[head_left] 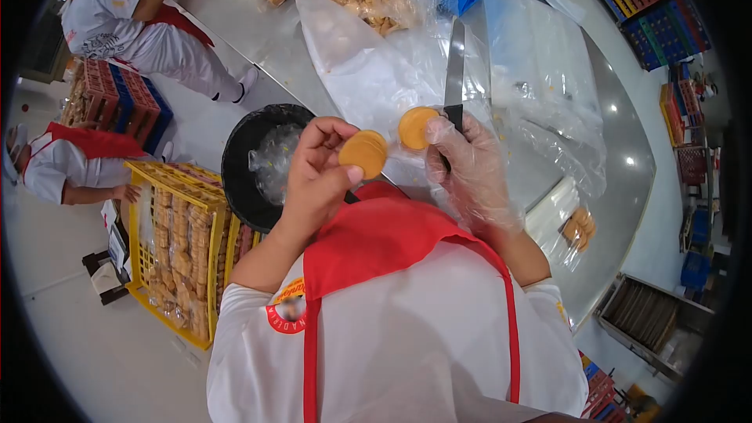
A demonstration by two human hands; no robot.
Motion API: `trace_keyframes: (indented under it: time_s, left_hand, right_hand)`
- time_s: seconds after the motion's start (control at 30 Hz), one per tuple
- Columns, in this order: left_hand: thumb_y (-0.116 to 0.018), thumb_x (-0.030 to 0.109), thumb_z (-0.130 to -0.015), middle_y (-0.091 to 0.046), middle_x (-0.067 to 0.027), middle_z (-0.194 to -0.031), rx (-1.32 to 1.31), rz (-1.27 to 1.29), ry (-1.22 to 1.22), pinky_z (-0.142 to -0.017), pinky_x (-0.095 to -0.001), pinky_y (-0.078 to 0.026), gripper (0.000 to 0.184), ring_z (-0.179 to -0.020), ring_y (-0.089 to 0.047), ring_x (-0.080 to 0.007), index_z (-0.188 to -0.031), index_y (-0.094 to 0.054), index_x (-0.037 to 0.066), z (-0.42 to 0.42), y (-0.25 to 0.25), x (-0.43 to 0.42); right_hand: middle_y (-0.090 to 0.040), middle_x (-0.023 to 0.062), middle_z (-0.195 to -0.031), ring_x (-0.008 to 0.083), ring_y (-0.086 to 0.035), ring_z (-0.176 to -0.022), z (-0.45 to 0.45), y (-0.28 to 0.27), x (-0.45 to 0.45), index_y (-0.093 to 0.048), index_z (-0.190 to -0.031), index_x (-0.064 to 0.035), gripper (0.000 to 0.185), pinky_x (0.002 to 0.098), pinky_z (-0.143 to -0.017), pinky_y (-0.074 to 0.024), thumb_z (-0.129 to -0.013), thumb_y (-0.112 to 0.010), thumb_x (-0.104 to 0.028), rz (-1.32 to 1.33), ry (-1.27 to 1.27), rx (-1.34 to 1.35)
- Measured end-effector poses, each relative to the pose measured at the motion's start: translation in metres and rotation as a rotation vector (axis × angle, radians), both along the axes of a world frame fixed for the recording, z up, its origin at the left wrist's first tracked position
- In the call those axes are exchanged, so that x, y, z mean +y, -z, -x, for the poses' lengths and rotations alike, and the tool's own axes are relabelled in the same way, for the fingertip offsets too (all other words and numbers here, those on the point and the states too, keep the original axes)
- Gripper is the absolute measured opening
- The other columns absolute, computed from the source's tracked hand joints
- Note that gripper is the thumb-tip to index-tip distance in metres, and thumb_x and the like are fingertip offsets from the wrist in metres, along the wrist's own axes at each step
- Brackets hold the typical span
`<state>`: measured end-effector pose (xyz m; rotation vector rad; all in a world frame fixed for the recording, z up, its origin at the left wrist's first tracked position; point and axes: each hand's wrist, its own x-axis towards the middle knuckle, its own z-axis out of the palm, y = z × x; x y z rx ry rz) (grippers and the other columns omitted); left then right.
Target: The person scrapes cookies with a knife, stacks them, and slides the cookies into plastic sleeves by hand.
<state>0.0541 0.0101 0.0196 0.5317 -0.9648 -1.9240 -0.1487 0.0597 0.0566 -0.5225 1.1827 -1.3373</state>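
Observation:
My left hand (317,168), which looks bare, is closed around a short stack of round golden cookies (363,155), pinched between thumb and fingers. A clear plastic glove covers my right hand (474,172). Its thumb and fingers grip one more round cookie (415,127), a small gap away from the stack. That same hand also holds a long knife (455,66) by its black handle, with the blade pointing away from me over the table. Beyond my hands, a large clear plastic bag (352,63) lies spread out, with a heap of cookies (368,1) at its far end.
A black bin (235,160) lined with plastic stands left of my hands. Yellow crates (141,251) of packed cookies are beside it. Flat plastic bags (540,55) and a few cookies (580,227) lie on the metal table (627,188). Two people in red aprons stand left.

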Motion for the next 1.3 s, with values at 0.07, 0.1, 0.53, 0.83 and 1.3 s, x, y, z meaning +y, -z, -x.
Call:
trace_keyframes:
  time_s: [0.07, 0.1, 0.53, 0.83, 1.3]
  left_hand:
    - [-0.069, 0.010, -0.078, -0.059, -0.0115, -0.112, -0.067, -0.013, -0.090, -0.089, -0.0344, -0.050, 0.044, -0.102, -0.062, -0.0215, -0.117, -0.050, 0.001, 0.002, -0.001, 0.000]
    - [-0.067, 0.006, -0.079, -0.058, -0.0108, -0.112, -0.057, -0.034, -0.089, -0.091, -0.0335, -0.049, 0.042, -0.103, -0.061, -0.0201, -0.117, -0.049, 0.001, 0.001, -0.001, -0.001]
    - [-0.061, -0.007, -0.086, -0.051, -0.0065, -0.114, -0.205, 0.163, -0.107, -0.091, -0.0273, -0.045, 0.044, -0.101, -0.054, -0.0123, -0.126, -0.047, 0.003, 0.010, 0.002, 0.001]
    - [-0.063, -0.006, -0.086, -0.049, -0.0070, -0.123, -0.246, 0.336, -0.034, -0.096, -0.0284, -0.042, 0.045, -0.108, -0.051, -0.0139, -0.130, -0.055, 0.001, 0.004, 0.007, 0.002]
    - [-0.079, 0.002, -0.078, -0.053, -0.0077, -0.122, -0.418, 0.566, -0.015, -0.090, -0.0275, -0.042, 0.057, -0.109, -0.053, -0.0161, -0.132, -0.058, 0.004, -0.006, 0.009, 0.010]
  right_hand:
    - [-0.055, -0.0014, -0.070, 0.0064, -0.045, -0.053, 0.001, -0.005, 0.002, -0.065, -0.106, -0.0019, 0.024, 0.0220, -0.048, -0.0341, -0.091, -0.070, -0.020, -0.009, -0.019, -0.015]
    - [-0.054, -0.0019, -0.069, 0.0056, -0.044, -0.054, 0.001, -0.010, 0.002, -0.064, -0.105, -0.0010, 0.021, 0.0217, -0.048, -0.0338, -0.092, -0.069, -0.017, -0.014, -0.030, -0.034]
    - [-0.055, -0.0012, -0.077, 0.0032, -0.044, -0.060, -0.006, -0.022, 0.010, -0.062, -0.110, 0.0001, 0.020, 0.0209, -0.053, -0.0371, -0.092, -0.062, -0.010, 0.009, -0.188, -0.064]
    - [-0.055, -0.0034, -0.080, 0.0013, -0.043, -0.064, -0.009, -0.014, 0.009, -0.062, -0.105, -0.0025, 0.016, 0.0180, -0.056, -0.0374, -0.092, -0.061, -0.011, 0.004, -0.283, 0.027]
    - [-0.059, 0.0012, -0.098, 0.0057, -0.055, -0.088, -0.018, -0.011, 0.011, -0.062, -0.108, 0.0009, 0.019, 0.0226, -0.080, -0.0486, -0.091, -0.066, -0.008, 0.083, -0.207, 0.033]
